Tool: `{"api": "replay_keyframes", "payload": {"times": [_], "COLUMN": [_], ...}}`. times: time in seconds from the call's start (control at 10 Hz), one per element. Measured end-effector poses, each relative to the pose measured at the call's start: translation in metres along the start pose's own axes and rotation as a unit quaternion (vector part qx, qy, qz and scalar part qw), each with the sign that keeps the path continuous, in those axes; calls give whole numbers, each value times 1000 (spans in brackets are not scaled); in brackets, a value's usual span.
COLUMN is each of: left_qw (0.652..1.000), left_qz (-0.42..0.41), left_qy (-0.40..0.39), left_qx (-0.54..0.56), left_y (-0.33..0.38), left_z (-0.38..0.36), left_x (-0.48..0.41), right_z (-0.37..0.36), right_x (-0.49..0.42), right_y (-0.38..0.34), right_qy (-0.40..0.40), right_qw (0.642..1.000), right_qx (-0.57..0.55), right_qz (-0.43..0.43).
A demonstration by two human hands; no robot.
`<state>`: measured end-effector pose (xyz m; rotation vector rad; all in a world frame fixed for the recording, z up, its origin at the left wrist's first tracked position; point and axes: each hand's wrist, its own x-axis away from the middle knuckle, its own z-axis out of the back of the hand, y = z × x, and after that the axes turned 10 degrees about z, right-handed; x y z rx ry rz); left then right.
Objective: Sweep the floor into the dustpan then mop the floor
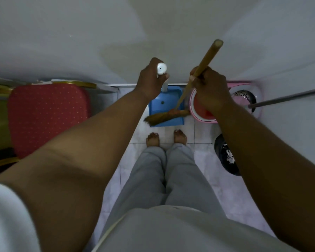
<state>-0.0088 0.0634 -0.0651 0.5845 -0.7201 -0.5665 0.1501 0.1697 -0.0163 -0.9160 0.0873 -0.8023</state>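
Note:
A blue dustpan (160, 103) stands on the tiled floor against the wall, just ahead of my bare feet. My left hand (150, 80) grips the white top of its upright handle (161, 68). My right hand (208, 89) grips the wooden broom handle (206, 57), which slants up to the right. The broom's brown bristle head (164, 117) lies across the dustpan's front lip. A pink mop bucket (244, 99) with red water and a metal spinner basket sits right of the dustpan, partly hidden by my right hand.
A red padded chair (45, 115) with a gold frame stands at the left. A grey metal pole (287, 98) slants in from the right over the bucket. A dark round bin (225, 155) sits by my right arm. White walls close the corner ahead.

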Motion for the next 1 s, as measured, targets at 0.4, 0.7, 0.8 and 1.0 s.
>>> {"api": "replay_keyframes", "payload": {"times": [0.4, 0.7, 0.8, 1.0], "left_qw": [1000, 995, 994, 992], "left_qz": [19, 63, 75, 111], "left_qy": [19, 72, 74, 60], "left_qx": [15, 10, 16, 22], "left_y": [18, 25, 26, 17], "left_z": [-6, -14, -11, -10], "left_x": [-32, -32, -28, -16], "right_z": [-14, -21, -21, -26], "right_x": [-50, -62, -61, -36], "right_y": [18, 19, 18, 21], "right_qy": [-10, -49, -61, -62], "right_qw": [999, 994, 993, 993], "right_qx": [43, 89, 87, 89], "right_qz": [-9, -43, -49, -49]}}
